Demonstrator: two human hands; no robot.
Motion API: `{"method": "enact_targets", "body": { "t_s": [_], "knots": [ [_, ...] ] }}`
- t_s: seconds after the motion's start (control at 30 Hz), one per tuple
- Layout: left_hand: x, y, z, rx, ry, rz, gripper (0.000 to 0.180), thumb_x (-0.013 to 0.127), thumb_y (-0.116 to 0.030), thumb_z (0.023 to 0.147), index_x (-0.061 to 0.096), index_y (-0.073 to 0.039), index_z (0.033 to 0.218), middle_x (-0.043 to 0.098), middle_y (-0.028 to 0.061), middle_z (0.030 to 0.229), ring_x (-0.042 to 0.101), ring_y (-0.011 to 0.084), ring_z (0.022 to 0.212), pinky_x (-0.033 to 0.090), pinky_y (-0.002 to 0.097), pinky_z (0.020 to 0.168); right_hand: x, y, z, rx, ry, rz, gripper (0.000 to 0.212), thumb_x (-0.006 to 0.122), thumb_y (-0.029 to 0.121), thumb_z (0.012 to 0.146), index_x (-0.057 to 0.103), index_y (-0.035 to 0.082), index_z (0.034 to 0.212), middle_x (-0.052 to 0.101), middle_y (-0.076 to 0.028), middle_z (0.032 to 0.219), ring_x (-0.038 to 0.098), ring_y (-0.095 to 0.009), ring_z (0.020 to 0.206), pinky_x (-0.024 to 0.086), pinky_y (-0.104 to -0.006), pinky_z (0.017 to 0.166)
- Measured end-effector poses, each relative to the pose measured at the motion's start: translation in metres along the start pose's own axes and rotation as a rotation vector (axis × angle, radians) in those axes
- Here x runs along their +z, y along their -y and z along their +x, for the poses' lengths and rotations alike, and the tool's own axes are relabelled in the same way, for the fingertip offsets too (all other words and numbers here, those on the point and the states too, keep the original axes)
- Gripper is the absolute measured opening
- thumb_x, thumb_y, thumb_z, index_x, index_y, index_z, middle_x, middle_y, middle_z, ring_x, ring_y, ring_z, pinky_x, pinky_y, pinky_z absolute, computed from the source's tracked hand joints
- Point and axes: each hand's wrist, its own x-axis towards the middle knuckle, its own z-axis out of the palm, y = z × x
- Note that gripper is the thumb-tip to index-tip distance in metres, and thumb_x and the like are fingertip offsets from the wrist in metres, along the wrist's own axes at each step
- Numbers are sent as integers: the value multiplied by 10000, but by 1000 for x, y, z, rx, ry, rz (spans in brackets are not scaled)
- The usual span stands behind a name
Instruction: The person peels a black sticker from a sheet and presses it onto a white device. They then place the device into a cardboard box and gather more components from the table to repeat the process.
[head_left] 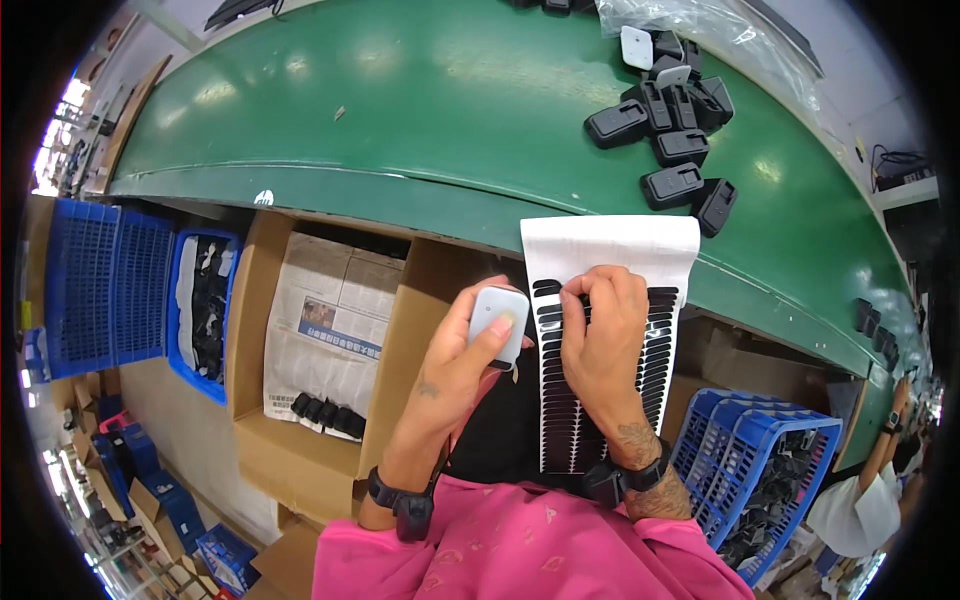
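A small white casing with rounded corners (500,300) is gripped in my left hand (445,355), the thumb lying across its face. To the right of it, a white backing sheet (610,235) hangs over the table edge toward my lap. It carries rows of black rounded stickers (655,350). My right hand (610,340) is over the upper rows, thumb and fingers drawn together close to a black sticker (547,287) at the top left. Whatever lies between those fingertips is hidden.
Several black plastic housings (672,148) lie on the green table (400,90). At left, an open carton (250,330) lined with newspaper holds small black parts (328,414). Blue crates (205,380) (745,425) flank me, filled with dark parts. Another person's arm (888,440) shows far right.
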Motion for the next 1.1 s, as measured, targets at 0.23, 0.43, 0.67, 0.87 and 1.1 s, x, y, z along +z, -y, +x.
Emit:
{"method": "enact_targets", "body": {
  "t_s": [0.23, 0.43, 0.67, 0.87, 1.1],
  "knots": [
    [-2, 6, 11, -12, 147, 3, 413, 539, -200, 944, 467, 20, 1286, 562, 65, 1113, 591, 119, 872, 474, 250, 796, -12, 3, -4, 32, 75, 140, 109, 615, 7, 814, 543, 27, 894, 558, -108, 969, 509, -280, 907, 374, -367, 821],
    [-8, 6, -4, 368, 0, 470, 412, 567, -216, 898, 527, 53, 1206, 379, 130, 1388, 630, 171, 849, 507, 278, 759, -30, 1, -7, 165, 130, 392, 85, 596, -4, 837, 536, 12, 894, 571, -108, 1019, 526, -225, 973, 391, -317, 889],
    [8, -15, -10, 227, 422, 276, 574, 598, -323, 879, 494, 61, 1293, 365, 213, 1428, 645, 209, 854, 520, 269, 716, -73, 0, -1, 243, 358, 796, 62, 592, -2, 861, 537, 14, 884, 555, -91, 1073, 528, -153, 965, 417, -283, 859],
    [20, -5, -8, 254, 396, 229, 595, 610, -330, 875, 484, 67, 1300, 416, 217, 1384, 640, 204, 819, 497, 265, 638, -80, 5, -11, 518, 171, 988, 220, 605, -29, 875, 531, -46, 1082, 622, -77, 871, 601, -111, 794, 485, -224, 734],
    [27, -6, -11, 152, 402, 166, 496, 562, -233, 902, 489, 51, 1303, 442, 158, 1383, 452, 216, 1234, 379, 323, 1005, -86, -2, -11, 334, 151, 694, 77, 683, -30, 806, 666, -40, 879, 640, -65, 811, 598, -98, 730, 466, -210, 631]
  ]
}}
